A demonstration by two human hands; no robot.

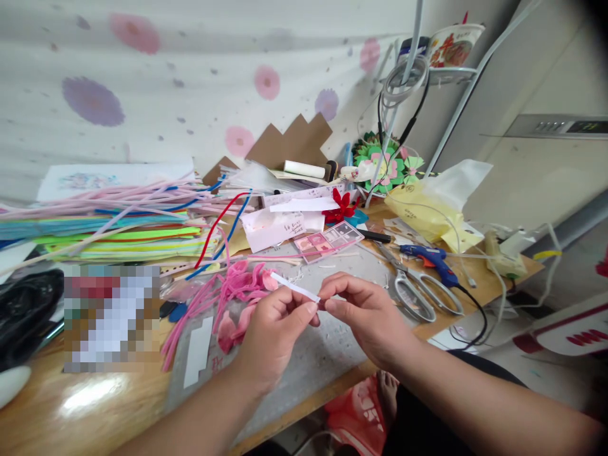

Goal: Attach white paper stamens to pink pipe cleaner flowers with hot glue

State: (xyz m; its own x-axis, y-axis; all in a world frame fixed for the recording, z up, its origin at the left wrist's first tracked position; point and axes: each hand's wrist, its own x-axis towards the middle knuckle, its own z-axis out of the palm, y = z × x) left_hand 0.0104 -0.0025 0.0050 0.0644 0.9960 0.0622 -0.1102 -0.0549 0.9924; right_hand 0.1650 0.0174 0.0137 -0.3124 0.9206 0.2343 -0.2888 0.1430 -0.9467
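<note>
A narrow white paper strip (294, 287) is pinched between both hands above a grey work mat (313, 354). My left hand (275, 329) is closed, its thumb and fingers holding the strip near its lower end. My right hand (365, 313) is closed too, its fingertips pinching the strip's right end. Just behind the left hand lies a bunch of pink pipe cleaners (237, 291) bent into petal loops. A white paper piece (198, 351) lies flat on the mat to the left.
Scissors (418, 288) and a blue glue gun (432, 259) lie right of the hands. A pink makeup palette (327, 240), stacked coloured paper (109, 234), loose pipe cleaners, a yellow bag (427, 209) and paper flowers (384, 164) crowd the wooden table (95, 405).
</note>
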